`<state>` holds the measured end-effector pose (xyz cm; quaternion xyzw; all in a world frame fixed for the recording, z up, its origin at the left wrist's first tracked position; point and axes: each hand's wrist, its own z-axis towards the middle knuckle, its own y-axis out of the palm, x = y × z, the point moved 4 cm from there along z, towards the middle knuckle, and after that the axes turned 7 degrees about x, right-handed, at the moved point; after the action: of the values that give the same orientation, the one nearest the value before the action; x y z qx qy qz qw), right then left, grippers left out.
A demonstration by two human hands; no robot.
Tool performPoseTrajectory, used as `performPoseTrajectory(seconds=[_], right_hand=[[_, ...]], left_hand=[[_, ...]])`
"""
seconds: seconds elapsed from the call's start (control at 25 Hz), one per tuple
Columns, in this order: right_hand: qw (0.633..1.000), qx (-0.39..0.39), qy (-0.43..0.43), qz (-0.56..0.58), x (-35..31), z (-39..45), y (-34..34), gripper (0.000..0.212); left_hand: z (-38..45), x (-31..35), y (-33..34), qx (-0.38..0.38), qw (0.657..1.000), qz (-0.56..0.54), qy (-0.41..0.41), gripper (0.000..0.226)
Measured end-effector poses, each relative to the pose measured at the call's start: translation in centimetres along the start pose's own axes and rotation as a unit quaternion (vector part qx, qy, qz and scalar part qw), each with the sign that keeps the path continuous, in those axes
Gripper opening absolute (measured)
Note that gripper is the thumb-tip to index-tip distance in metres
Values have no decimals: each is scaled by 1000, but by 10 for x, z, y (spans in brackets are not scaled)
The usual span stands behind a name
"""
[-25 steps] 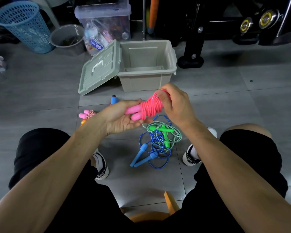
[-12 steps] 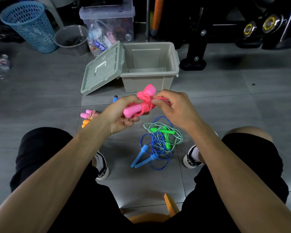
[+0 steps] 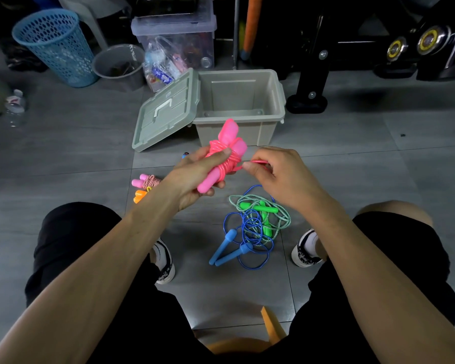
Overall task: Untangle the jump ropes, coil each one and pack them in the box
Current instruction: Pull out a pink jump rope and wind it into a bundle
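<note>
At the centre of the frame the pink jump rope [image 3: 222, 164], its cord wound round the two handles, is held with its long axis running from lower left to upper right, the handle ends pointing up toward the open grey box [image 3: 241, 106] behind it. The left hand [image 3: 195, 177] comes in from the lower left with its fingers curled round the bundle, while the right hand [image 3: 279, 174], reaching in from the lower right, pinches the loose end of the pink cord just right of the bundle between thumb and forefinger. Below them on the floor lie the tangled blue jump rope [image 3: 243, 240] and green jump rope [image 3: 265, 214], the box's lid [image 3: 166, 111] leans against its left side, and no writing is readable.
</note>
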<state>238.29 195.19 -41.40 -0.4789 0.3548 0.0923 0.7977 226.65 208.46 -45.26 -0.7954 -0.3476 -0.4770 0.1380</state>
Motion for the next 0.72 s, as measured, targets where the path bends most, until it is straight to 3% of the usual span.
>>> performPoseTrajectory(seconds=[0.16, 0.32, 0.56, 0.72], right_hand=[[986, -117, 59, -99, -1, -7, 10, 44], [987, -139, 39, -78, -15, -10, 11, 44], [996, -53, 63, -37, -6, -10, -3, 29], [983, 130, 112, 63, -3, -4, -21, 7]], left_hand=[[6, 6, -8, 87, 990, 69, 87, 43], [5, 13, -8, 120, 964, 146, 187, 37], [1, 7, 1, 102, 966, 145, 188, 28], [-9, 4, 11, 77, 954, 192, 216, 31]])
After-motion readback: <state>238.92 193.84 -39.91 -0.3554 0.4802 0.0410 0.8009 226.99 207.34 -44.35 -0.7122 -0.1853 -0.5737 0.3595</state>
